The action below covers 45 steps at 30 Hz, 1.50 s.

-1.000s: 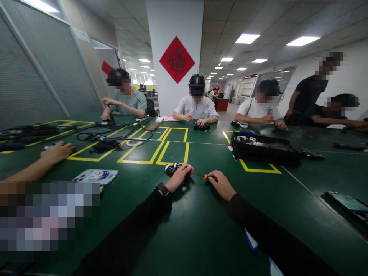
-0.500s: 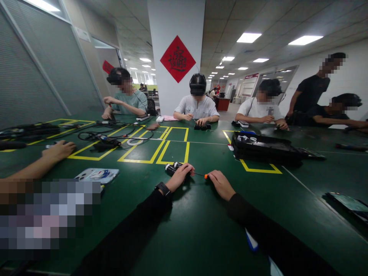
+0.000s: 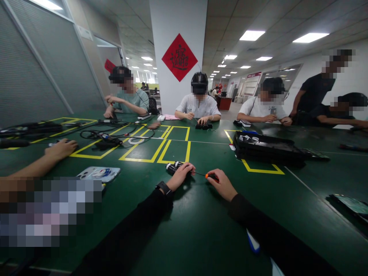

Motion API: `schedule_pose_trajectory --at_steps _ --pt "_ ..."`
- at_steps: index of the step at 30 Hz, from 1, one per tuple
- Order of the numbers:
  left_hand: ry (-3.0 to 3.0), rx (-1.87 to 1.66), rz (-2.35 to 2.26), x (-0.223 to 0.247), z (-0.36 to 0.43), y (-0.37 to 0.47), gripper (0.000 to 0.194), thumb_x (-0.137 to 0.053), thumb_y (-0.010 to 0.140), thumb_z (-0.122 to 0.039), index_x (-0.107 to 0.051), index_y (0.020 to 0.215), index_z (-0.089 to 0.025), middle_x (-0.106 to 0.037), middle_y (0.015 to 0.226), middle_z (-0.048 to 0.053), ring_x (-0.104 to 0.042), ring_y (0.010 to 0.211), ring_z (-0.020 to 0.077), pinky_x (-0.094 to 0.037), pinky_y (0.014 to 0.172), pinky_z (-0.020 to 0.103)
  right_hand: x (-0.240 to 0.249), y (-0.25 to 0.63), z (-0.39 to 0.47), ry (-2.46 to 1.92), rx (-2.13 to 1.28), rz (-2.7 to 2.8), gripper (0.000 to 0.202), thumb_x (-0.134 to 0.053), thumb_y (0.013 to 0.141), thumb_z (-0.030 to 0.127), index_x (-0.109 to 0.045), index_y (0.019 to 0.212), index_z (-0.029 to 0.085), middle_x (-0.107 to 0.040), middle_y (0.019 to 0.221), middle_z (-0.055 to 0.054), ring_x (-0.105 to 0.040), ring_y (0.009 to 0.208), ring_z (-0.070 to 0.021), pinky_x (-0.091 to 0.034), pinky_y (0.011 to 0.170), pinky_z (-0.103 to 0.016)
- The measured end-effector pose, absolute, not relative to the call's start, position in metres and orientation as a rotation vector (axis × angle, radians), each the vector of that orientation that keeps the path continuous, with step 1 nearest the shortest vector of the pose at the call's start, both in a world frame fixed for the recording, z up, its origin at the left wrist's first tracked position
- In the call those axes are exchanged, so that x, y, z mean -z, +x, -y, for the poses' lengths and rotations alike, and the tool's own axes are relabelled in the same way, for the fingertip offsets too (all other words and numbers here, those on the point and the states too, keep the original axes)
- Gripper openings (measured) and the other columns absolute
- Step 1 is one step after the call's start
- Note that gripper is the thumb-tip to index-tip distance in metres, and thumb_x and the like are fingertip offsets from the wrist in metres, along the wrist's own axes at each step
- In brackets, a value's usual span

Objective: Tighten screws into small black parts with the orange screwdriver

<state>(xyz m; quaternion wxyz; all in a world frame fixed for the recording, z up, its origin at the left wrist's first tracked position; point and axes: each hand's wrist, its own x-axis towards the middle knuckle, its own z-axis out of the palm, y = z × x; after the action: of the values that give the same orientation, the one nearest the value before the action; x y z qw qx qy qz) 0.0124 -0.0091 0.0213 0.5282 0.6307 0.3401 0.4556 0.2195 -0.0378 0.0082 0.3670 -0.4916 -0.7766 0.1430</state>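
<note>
Gripping screwdriver (image 3: pixel 206 176) by handle (image 3: pixel 213 178) in right hand (image 3: pixel 222 186), clasping black device (image 3: pixel 171 168) on bench (image 3: pixel 201 234) under left hand (image 3: pixel 181 176). Aiming shaft (image 3: pixel 199 174) leftward between hands toward device, vanishing at left hand's edge; can't tell tip contact.

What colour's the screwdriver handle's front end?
The screwdriver handle's front end is orange, best in the head view.

One head-worn view over a green table (image 3: pixel 198 237)

From the wearer's head, the camera looks forward and down past the left hand (image 3: pixel 181 174) and right hand (image 3: pixel 223 186), fairly near, to a pillar (image 3: pixel 163 23) well beyond. Depth toward the dim right edge is hard to judge.
</note>
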Motion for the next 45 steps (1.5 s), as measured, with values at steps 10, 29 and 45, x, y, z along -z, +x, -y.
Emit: schedule_pose_trajectory --at_steps 10,29,45 --pt "1.52 -1.107 -0.834 -0.0188 0.0087 0.0122 0.029 -0.041 0.08 -0.041 -0.054 0.081 -0.014 -0.056 0.076 0.002 -0.053 0.073 0.0138 -0.041 0.074 0.027 -0.0058 0.2208 0.0351 -1.187 -0.39 1.977 0.014 -0.049 0.076 0.021 -0.056 0.088 0.017 -0.054 0.091 -0.005 -0.05 0.086 -0.0162 -0.039 0.08 -0.032" --pt "1.55 -1.087 -0.839 -0.0202 0.0095 0.0113 0.03 -0.039 0.082 -0.04 -0.054 0.082 -0.015 -0.056 0.073 0.002 -0.052 0.07 0.0132 -0.04 0.068 0.025 -0.0101 0.2183 0.0393 -1.264 -0.416 2.025 0.017 -0.049 0.078 0.026 -0.057 0.092 0.019 -0.057 0.091 -0.004 -0.049 0.085 -0.0166 -0.039 0.076 -0.03" --pt "1.632 -1.09 -0.814 -0.0189 0.0087 0.0122 0.03 -0.039 0.082 -0.04 -0.054 0.08 -0.015 -0.055 0.073 0.001 -0.052 0.073 0.0133 -0.039 0.073 0.026 -0.0091 0.2178 0.0366 -1.281 -0.319 2.099 0.021 -0.042 0.083 0.029 -0.06 0.087 0.019 -0.06 0.085 -0.004 -0.05 0.083 -0.0166 -0.037 0.075 -0.03"
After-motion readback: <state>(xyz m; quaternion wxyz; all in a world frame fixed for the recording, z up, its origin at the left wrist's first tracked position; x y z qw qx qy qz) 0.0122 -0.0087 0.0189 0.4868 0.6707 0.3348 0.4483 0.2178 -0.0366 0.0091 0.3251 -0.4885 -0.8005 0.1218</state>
